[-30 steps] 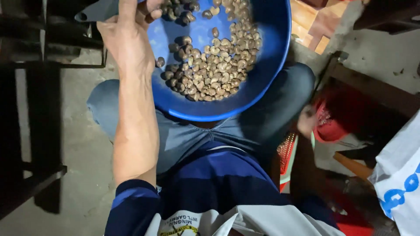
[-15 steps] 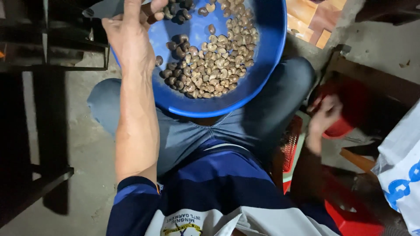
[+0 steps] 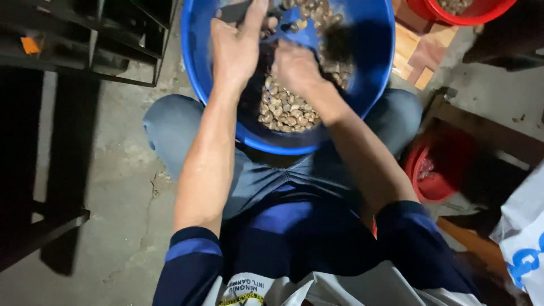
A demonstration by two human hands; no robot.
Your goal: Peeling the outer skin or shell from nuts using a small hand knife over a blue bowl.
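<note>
Nuts (image 3: 283, 110): brown, heaped in lower part of blue basin (image 3: 374, 62); basin rests on lap between knees. Heap large; judged bulk of pile unhandled, work far from finished.
Left hand (image 3: 238, 48): inside basin at far rim, fingers curled around dark flat tool (image 3: 235, 10); exact grip unclear.
Right hand (image 3: 294, 65): in basin, just beside left hand, fingers bent down onto nuts; held piece not discernible.
Surroundings: red bowl (image 3: 470, 14) with similar pieces at upper right, well apart; red basket (image 3: 433, 170) beside right thigh; white sack (image 3: 524, 238) at right edge; concrete floor (image 3: 113, 187).

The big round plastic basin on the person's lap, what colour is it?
Bright blue; the big round plastic basin shows best in the head view.
</note>
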